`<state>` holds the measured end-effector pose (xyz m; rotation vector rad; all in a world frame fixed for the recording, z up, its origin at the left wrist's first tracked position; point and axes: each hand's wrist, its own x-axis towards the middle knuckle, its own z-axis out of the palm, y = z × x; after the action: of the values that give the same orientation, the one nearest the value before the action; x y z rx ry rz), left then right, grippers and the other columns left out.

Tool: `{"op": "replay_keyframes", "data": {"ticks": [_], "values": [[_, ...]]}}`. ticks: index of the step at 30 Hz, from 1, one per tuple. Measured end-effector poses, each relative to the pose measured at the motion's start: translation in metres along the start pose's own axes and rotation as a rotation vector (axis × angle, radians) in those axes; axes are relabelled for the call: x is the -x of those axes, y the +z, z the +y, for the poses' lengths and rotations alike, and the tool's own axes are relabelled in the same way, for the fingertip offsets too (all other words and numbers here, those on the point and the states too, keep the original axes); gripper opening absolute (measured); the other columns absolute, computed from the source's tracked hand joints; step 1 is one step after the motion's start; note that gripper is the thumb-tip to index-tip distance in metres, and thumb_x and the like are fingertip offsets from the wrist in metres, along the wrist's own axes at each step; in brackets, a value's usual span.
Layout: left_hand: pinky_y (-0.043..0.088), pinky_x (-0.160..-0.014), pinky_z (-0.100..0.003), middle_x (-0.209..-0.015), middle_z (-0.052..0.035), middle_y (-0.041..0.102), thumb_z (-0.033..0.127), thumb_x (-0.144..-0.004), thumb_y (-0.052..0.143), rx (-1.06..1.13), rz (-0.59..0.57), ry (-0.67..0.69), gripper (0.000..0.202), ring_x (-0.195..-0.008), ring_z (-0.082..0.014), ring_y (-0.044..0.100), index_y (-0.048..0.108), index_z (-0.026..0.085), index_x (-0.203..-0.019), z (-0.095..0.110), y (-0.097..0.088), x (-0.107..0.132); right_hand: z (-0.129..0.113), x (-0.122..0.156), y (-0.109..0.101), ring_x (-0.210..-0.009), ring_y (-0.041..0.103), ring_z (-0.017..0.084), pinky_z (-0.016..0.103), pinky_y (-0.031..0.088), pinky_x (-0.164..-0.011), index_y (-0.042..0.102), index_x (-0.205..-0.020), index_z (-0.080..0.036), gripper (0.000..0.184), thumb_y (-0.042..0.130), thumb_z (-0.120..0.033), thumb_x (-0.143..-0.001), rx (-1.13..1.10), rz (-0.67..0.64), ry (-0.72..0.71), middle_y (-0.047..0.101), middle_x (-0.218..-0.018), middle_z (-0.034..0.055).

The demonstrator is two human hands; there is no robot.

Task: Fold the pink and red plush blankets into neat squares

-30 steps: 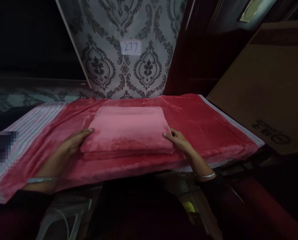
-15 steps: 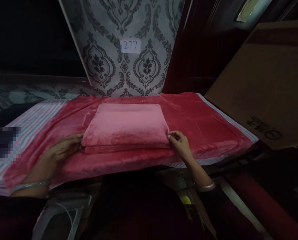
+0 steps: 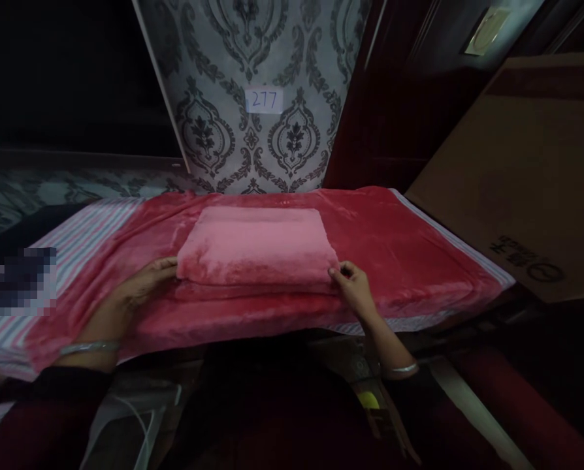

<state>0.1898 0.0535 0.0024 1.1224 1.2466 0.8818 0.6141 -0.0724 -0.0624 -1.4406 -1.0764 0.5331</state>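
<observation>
A folded pink plush cloth lies on the red plush cover of a table-like surface in front of me. Its front edge shows layers, the lower one a deeper red. My left hand pinches the upper layer's left front corner between thumb and fingers. At the right front corner, my right hand pinches the same layer with thumb and forefinger. Both wrists wear silver bangles, and the sleeves are dark.
Striped fabric shows under the red cover at both ends. A dark screen stands at the back left. A large cardboard box leans in from the right. Patterned wallpaper bears a paper label reading 277. A pale plastic-looking item sits below the front edge.
My left hand has moved right with its corner, so the cloth's front edge looks slightly narrower. The right hand keeps its pinch. The camera view has shifted a little.
</observation>
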Motion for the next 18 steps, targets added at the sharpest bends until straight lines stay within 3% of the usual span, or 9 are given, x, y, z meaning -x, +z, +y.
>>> {"op": "replay_keyframes", "data": {"ticks": [4,6,9,12,18], "values": [[0.055,-0.086,-0.035,-0.085,-0.0043,0.078,0.03,-0.051,0.087,0.107,0.028,0.111,0.038,-0.099,-0.029,0.067,0.075,0.018,-0.085,-0.008,-0.012,-0.001,0.0,-0.006,-0.008,-0.06,0.05,0.015,0.03,0.049,-0.058,0.054,-0.075,-0.025,0.038,0.069,-0.06,-0.071,-0.123,0.087,0.031,0.053,-0.065,-0.0039],[0.054,-0.086,-0.034,-0.087,-0.0049,0.078,0.027,-0.053,0.084,0.071,0.012,0.089,0.033,-0.102,-0.0289,0.065,0.075,0.018,-0.083,-0.015,-0.02,-0.001,0.003,-0.008,-0.012,-0.061,0.051,0.015,0.029,0.049,-0.059,0.054,-0.076,-0.025,0.04,0.07,-0.061,-0.071,-0.112,0.124,0.003,0.054,-0.066,-0.0039],[0.053,-0.08,-0.033,-0.088,-0.0067,0.077,0.024,-0.054,0.079,-0.027,-0.058,0.006,0.027,-0.101,-0.0285,0.065,0.075,0.018,-0.08,-0.022,-0.028,0.001,0.008,-0.003,-0.013,-0.056,0.05,0.015,0.028,0.045,-0.055,0.052,-0.071,-0.025,0.041,0.07,-0.061,-0.069,-0.072,0.042,0.048,0.051,-0.06,-0.0044],[0.053,-0.076,-0.032,-0.088,-0.0071,0.077,0.028,-0.052,0.083,-0.028,-0.122,0.001,0.033,-0.094,-0.0278,0.065,0.077,0.019,-0.084,-0.021,-0.028,0.006,0.009,0.003,-0.013,-0.056,0.049,0.015,0.028,0.043,-0.054,0.053,-0.072,-0.025,0.04,0.07,-0.061,-0.07,-0.086,-0.047,0.095,0.051,-0.061,-0.0042],[0.056,-0.085,-0.03,-0.088,-0.0037,0.078,0.032,-0.047,0.094,0.011,-0.152,-0.023,0.056,-0.102,-0.0281,0.068,0.075,0.022,-0.099,-0.011,-0.012,0.017,0.001,0.005,-0.012,-0.062,0.052,0.015,0.026,0.044,-0.059,0.053,-0.074,-0.025,0.038,0.075,-0.056,-0.069,-0.077,-0.126,0.028,0.054,-0.066,-0.0041]]}}
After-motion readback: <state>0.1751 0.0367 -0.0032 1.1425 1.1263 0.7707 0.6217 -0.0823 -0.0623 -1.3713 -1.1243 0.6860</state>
